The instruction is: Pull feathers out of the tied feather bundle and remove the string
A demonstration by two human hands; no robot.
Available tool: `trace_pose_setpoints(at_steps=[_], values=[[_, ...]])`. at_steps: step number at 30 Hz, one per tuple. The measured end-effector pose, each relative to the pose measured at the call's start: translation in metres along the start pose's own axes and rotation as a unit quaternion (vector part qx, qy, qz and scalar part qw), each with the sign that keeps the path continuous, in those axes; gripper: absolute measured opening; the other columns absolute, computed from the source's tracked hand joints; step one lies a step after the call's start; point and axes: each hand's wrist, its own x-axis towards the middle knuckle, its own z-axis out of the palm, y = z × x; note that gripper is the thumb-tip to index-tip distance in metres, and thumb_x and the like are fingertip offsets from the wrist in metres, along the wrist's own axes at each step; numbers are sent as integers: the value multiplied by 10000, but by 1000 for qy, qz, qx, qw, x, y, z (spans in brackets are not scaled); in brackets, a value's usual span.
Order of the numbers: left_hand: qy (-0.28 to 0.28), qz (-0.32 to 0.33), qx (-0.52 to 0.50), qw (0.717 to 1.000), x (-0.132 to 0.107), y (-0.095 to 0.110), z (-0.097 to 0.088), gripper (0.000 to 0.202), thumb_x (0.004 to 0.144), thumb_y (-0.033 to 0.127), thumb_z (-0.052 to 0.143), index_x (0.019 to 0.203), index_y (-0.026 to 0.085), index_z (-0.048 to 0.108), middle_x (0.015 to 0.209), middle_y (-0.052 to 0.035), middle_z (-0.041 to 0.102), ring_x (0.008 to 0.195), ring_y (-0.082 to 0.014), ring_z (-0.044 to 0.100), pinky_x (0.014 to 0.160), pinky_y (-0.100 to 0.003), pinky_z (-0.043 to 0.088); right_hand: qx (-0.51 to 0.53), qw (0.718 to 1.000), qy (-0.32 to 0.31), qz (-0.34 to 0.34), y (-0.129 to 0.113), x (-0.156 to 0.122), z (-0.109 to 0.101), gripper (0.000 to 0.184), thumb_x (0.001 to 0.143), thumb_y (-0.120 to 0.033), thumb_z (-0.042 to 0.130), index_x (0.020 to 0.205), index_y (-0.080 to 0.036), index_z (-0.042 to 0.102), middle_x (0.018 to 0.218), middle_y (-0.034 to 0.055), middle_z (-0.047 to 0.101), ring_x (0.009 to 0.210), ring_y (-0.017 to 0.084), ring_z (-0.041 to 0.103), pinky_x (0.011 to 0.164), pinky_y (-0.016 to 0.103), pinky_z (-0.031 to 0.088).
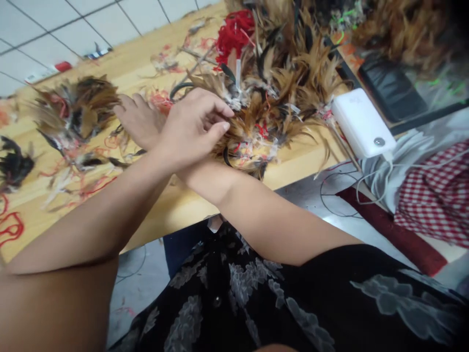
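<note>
L hand point(194, 128) crossed over R hand point(138, 120), fingertips pinching feather bundle point(269, 110) just beyond, R hand flat w/ fingers spread on table point(172, 208)

The feathers point(282, 93) are brown and black, the thread point(234, 29) red, the table point(139, 63) pale wood, the power bank point(361, 122) white, the cloth point(436, 195) red-and-white checked, the dress point(256, 288) black with grey flowers.

Single view, head-worn: the camera looks forward and steeply down from above the lap point(256, 293), rolled so that the desk point(146, 63) edge runs diagonally. The left hand point(194, 127) and right hand point(139, 120) sit near, mid-frame. The tiled floor point(54, 29) fills the upper-left corner.
</note>
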Motion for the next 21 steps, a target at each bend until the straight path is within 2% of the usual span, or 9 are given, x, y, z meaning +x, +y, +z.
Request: trace_pose_setpoints(at_steps=[1, 2, 4, 6, 7, 10, 15, 17, 21], values=[[7, 15, 8, 1000, -2, 3, -1, 104, 927, 287, 842, 1029, 281, 865, 1198, -78, 798, 1029, -279, 704, 1019, -441, 648, -84, 996, 13, 18, -4, -7, -4, 410, 1121, -89, 255, 931, -202, 601, 1544, 53, 743, 1594, 247, 527, 1270, 456, 489], [18, 23, 13, 999, -5, 7, -2, 108, 940, 289, 835, 1042, 263, 862, 1242, -93, 785, 1110, -301, 707, 1066, -464, 637, -136, 991, -2, 20, -7, -13, -9, 389, 1155, -128, 284, 1053, -190, 654, 1650, 45, 694, 1575, 236, 556, 1276, 430, 493], [23, 12, 18, 1000, -9, 15, -6, 112, 942, 236, 835, 1053, 226, 841, 1229, -102, 763, 1252, -344, 717, 1190, -533, 593, -145, 989, -18, -5, -10, -22, -17, 359, 1130, -132, 332, 1078, -190, 683, 1592, 50, 738, 1477, 214, 624, 1201, 422, 532], [44, -2, 20, 999, -14, 21, -13, 88, 946, 168, 825, 1011, 226, 818, 1198, -97, 756, 1322, -360, 723, 1265, -580, 548, -167, 986, -14, 2, -12, -26, -22, 497, 1107, -58, 268, 1323, -157, 705, 1552, 123, 740, 1453, 240, 635, 1161, 475, 508], [49, -5, 25, 998, -17, 22, -17, 110, 955, 137, 813, 1004, 235, 812, 1208, -94, 764, 1321, -349, 733, 1274, -577, 546, -173, 985, -10, 8, -12, -26, -23, 535, 1105, -40, 272, 1413, -146, 697, 1565, 150, 721, 1446, 238, 622, 1172, 492, 473], [54, 20, 77, 995, -35, 15, -34, 192, 972, 73, 772, 970, 262, 805, 1226, -89, 804, 1247, -290, 768, 1198, -467, 598, -174, 982, 50, 59, -13, -24, -22, 500, 1110, -33, 360, 1420, -125, 742, 1536, 221, 719, 1388, 281, 593, 1163, 552, 417], [110, 86, 151, 979, -86, -15, -67, 184, 1043, 129, 678, 1053, 263, 804, 1290, -111, 808, 1241, -276, 778, 1132, -449, 622, -227, 960, 119, 112, -10, -17, -18, 453, 1108, -85, 541, 1452, -241, 790, 1591, 193, 706, 1463, 299, 589, 1249, 541, 393], [140, 48, 160, 976, -106, -34, -87, 136, 1018, 135, 715, 1011, 250, 786, 1248, -126, 809, 1233, -292, 769, 1135, -471, 613, -250, 949, 144, 129, -3, -15, -16, 461, 1107, -98, 533, 1465, -249, 781, 1595, 199, 695, 1471, 296, 600, 1272, 554, 403], [247, -71, 160, 953, -146, -86, -148, 93, 912, 157, 809, 928, 230, 753, 1169, -127, 794, 1234, -323, 741, 1160, -490, 581, -309, 932, 179, 65, 11, -11, -11, 504, 1027, -63, 542, 1476, -208, 718, 1548, 229, 662, 1456, 339, 599, 1229, 627, 440]])
